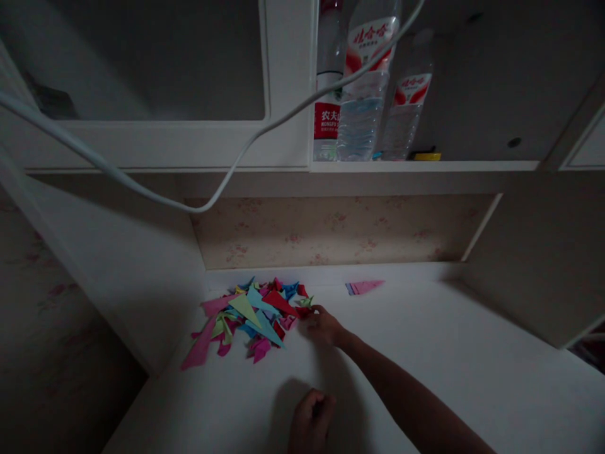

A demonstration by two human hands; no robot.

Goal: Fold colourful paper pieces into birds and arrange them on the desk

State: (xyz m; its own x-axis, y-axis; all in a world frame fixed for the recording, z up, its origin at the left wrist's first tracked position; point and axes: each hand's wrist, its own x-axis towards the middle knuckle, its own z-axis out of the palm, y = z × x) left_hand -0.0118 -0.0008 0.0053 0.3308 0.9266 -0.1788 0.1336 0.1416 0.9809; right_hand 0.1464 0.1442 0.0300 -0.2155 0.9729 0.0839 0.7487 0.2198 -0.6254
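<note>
A heap of folded coloured paper pieces (250, 315), pink, green, blue and red, lies at the back left of the white desk (449, 359). My right hand (322, 326) reaches forward to the heap's right edge, its fingers closed round a red piece there. My left hand (309, 421) rests near the front of the desk with its fingers curled in a loose fist; whether anything is inside it is hidden. A single pink folded piece (363, 287) lies apart, farther back and to the right.
A white shelf unit (283, 145) hangs above the desk, with three plastic water bottles (363, 94) and a small yellow object (428, 156) in its open compartment. A white cable (142, 189) sags across the view. Desk side panels stand left and right.
</note>
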